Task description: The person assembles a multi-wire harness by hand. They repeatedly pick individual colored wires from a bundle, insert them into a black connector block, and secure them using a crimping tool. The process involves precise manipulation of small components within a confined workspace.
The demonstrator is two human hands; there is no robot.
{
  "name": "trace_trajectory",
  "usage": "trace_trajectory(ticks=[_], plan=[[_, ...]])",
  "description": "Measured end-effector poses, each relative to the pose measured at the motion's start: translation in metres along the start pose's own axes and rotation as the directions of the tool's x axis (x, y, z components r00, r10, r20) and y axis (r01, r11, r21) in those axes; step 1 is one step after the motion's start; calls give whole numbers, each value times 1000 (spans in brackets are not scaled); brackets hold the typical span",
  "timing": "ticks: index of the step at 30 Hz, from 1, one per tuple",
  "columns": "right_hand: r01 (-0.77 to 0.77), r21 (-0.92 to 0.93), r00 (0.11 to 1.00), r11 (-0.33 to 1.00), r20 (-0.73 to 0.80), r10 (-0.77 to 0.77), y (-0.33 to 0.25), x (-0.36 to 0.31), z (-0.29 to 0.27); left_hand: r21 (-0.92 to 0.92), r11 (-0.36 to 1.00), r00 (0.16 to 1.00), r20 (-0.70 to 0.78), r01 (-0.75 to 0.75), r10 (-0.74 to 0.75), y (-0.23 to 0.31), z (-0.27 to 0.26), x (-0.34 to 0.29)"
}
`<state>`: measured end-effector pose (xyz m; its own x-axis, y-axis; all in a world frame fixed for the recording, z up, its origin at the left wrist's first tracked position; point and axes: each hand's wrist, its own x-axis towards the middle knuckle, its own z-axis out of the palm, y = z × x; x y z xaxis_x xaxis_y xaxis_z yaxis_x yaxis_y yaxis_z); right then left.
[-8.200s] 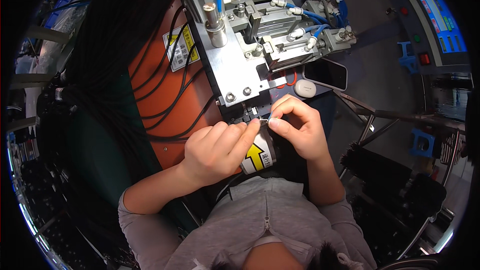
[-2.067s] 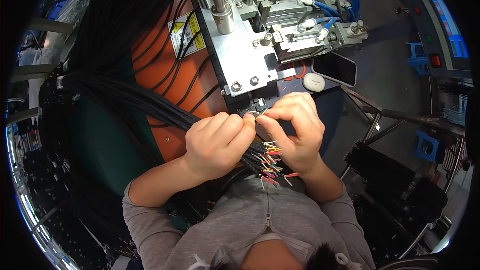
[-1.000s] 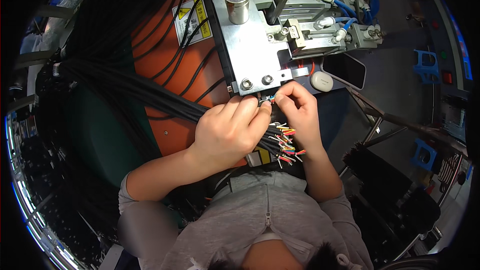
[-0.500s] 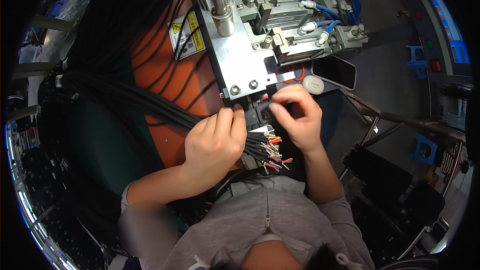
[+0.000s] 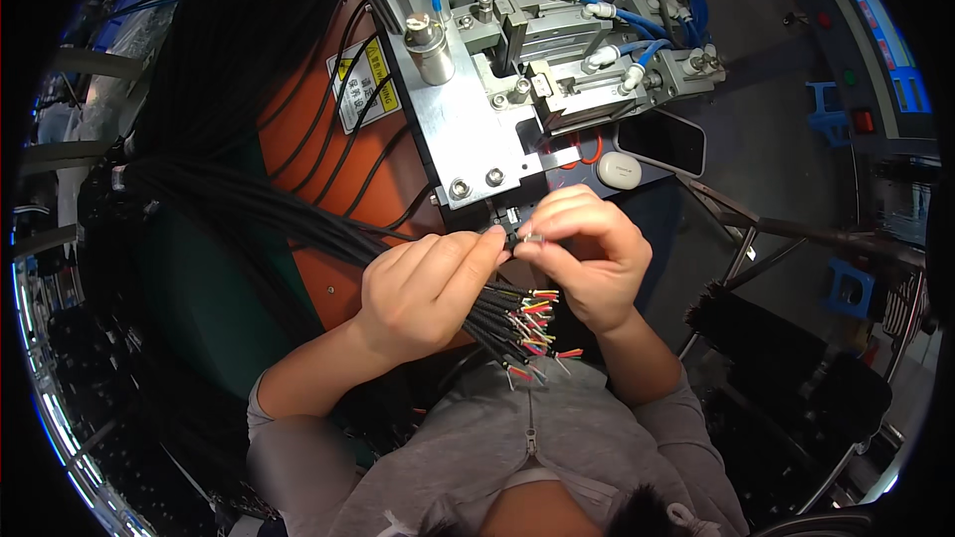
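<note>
A thick bundle of black cables runs in from the left and passes under my left hand. Its stripped ends fan out on the near side, showing red, yellow and white wires. My left hand is closed, thumb and forefinger pinching a black cable end near the machine's front edge. Fingertip to fingertip with it, my right hand is closed in a pinch on a small shiny metal piece. My fingers partly cover where the piece and the cable end meet.
Just beyond my hands stands a metal pneumatic machine with blue air hoses. A white rounded case and a dark phone lie right of it. An orange board is at left, a lit screen at far right.
Both hands have drawn back slightly from the machine's front, and their fingertips have come together. A small metal piece now shows in my right fingers. The stripped wire ends hang nearer to me.
</note>
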<state>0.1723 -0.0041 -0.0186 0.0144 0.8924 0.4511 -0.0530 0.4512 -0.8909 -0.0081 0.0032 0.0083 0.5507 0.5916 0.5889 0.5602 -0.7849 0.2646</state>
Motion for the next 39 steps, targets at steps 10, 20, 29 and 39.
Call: trace_trajectory(ticks=[10,20,29,39], plan=[[-270,99,959,958,-65,277,-7,4,10,-28,999,999,-37,27,-28,1,5,-2],[-70,-414,988,908,99,122,-15,6,-5,-10,999,999,-7,32,-32,2,5,-4],[-175,-347,970,921,98,221,0,1,-20,72,997,995,100,-10,3,4,6,-6],[6,-604,986,797,137,96,8,0,-6,226,971,957,257,77,-136,15,9,-5]])
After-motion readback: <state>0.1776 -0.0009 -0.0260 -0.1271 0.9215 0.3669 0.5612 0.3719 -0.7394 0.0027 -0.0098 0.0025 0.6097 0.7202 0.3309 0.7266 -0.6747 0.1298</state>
